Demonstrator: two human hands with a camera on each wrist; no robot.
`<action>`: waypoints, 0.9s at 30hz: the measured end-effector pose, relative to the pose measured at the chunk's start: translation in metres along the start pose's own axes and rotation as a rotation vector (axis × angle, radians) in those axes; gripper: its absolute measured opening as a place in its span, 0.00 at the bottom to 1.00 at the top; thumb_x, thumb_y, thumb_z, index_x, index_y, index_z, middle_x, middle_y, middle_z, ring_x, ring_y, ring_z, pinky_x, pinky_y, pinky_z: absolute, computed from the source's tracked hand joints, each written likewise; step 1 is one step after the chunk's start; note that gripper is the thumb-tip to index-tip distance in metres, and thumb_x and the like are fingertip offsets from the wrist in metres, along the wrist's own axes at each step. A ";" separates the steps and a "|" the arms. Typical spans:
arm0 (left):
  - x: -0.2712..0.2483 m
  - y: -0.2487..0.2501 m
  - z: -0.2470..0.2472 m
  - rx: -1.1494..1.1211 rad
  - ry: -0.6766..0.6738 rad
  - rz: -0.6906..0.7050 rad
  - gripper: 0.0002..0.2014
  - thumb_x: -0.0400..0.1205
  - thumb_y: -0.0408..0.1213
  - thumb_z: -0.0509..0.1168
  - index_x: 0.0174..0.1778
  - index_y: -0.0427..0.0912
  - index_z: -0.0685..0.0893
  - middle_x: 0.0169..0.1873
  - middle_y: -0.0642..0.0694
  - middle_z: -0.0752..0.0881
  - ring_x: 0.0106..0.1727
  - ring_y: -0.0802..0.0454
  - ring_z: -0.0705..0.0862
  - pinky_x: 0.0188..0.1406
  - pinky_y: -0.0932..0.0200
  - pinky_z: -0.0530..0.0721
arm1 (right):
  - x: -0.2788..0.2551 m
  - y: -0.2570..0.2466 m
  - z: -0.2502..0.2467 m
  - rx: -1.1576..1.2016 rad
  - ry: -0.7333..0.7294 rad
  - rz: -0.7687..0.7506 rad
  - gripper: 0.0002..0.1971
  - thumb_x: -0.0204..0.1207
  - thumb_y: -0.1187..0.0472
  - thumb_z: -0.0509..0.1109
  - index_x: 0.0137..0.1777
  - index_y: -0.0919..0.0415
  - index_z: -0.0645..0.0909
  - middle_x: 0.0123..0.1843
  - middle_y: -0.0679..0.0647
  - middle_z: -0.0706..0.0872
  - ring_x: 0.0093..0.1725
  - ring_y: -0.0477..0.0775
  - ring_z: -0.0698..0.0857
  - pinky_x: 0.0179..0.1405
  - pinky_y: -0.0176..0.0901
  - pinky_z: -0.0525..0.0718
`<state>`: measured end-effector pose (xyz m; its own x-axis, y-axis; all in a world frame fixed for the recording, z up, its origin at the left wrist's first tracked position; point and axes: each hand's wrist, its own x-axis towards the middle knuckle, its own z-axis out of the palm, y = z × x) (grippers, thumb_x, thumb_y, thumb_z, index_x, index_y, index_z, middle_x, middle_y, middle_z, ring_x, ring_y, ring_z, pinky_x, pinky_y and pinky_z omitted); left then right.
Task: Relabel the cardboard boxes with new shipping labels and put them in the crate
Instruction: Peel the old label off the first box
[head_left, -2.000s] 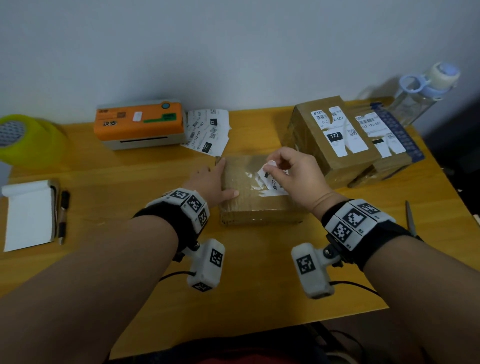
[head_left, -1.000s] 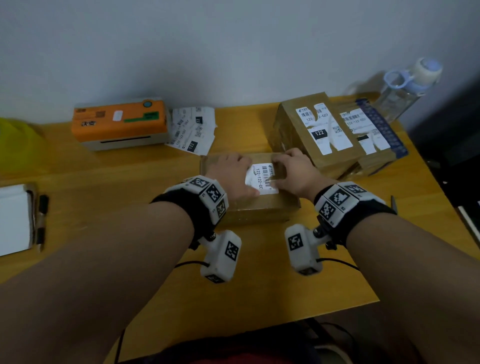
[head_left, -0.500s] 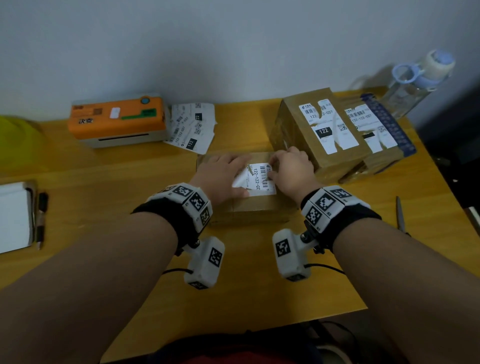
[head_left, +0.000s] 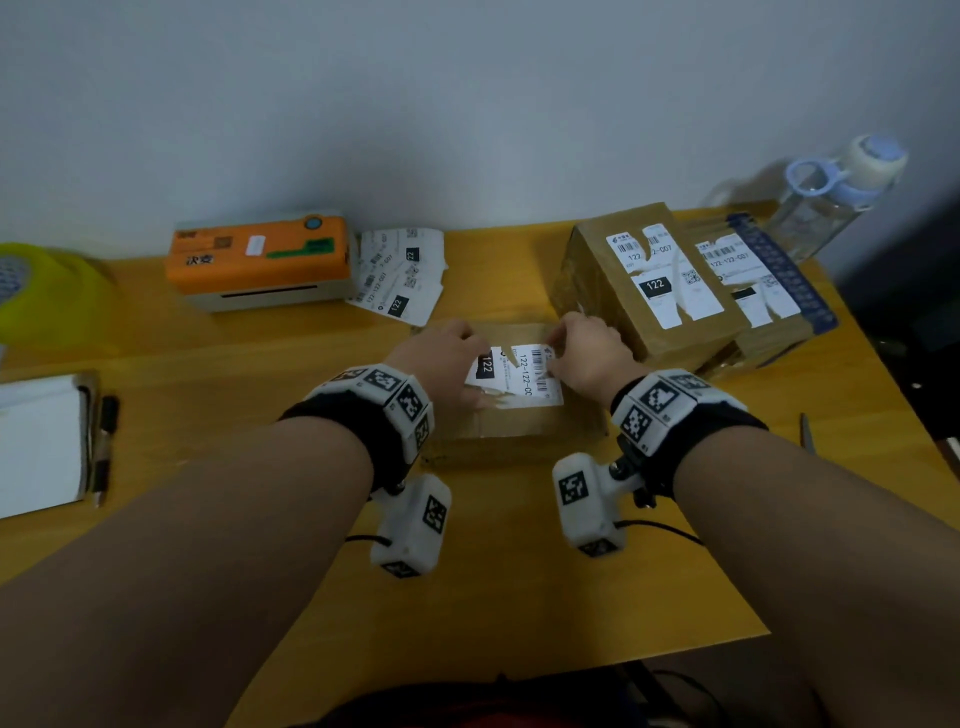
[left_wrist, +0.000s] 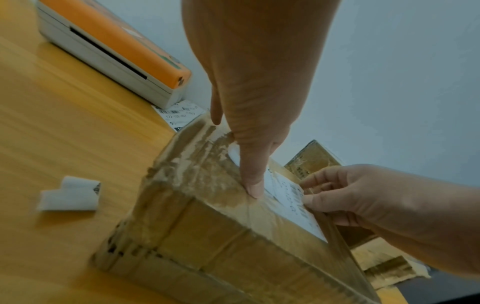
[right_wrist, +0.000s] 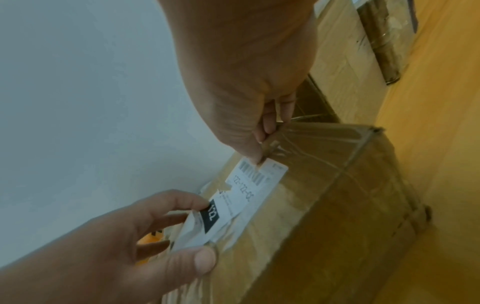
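White paper of a torn shipping label (head_left: 514, 375) is pinched at its barcode end between thumb and fingertips of the right hand (head_left: 589, 353). Its other end, marked 122, is pressed down by the extended fingers of the left hand (head_left: 441, 358). The label lies on the taped brown cardboard box (head_left: 519, 426), set mid-bench on the yellow wooden bench (head_left: 519, 597). Two larger labelled cardboard boxes (head_left: 675, 291) are seen just right of it, an orange-topped label printer (head_left: 260, 262) and loose printed labels (head_left: 400, 275) behind left.
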<state>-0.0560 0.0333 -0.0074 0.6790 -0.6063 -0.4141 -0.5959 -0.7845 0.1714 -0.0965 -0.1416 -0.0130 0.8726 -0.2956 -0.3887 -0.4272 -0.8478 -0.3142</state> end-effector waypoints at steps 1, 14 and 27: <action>0.001 0.002 0.000 0.007 0.003 -0.010 0.32 0.76 0.55 0.67 0.75 0.49 0.68 0.72 0.47 0.69 0.70 0.47 0.70 0.69 0.48 0.74 | 0.001 -0.001 -0.001 0.007 0.001 -0.005 0.18 0.76 0.62 0.70 0.65 0.57 0.75 0.64 0.57 0.78 0.65 0.60 0.76 0.67 0.57 0.77; 0.000 0.006 0.010 0.019 0.081 -0.030 0.35 0.77 0.58 0.64 0.78 0.50 0.62 0.72 0.44 0.68 0.72 0.43 0.68 0.69 0.45 0.72 | 0.003 -0.002 0.004 0.152 0.099 0.015 0.09 0.78 0.58 0.70 0.49 0.64 0.85 0.49 0.57 0.87 0.50 0.55 0.85 0.52 0.47 0.85; -0.001 0.007 0.014 -0.045 0.084 -0.105 0.37 0.76 0.56 0.66 0.79 0.48 0.63 0.75 0.47 0.65 0.75 0.45 0.64 0.70 0.44 0.74 | -0.001 0.002 0.016 0.081 0.036 -0.045 0.10 0.83 0.58 0.61 0.53 0.64 0.81 0.51 0.58 0.84 0.51 0.58 0.84 0.53 0.54 0.84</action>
<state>-0.0672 0.0307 -0.0186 0.7711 -0.5279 -0.3560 -0.5012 -0.8481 0.1719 -0.1022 -0.1357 -0.0267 0.8985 -0.2751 -0.3422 -0.4043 -0.8223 -0.4004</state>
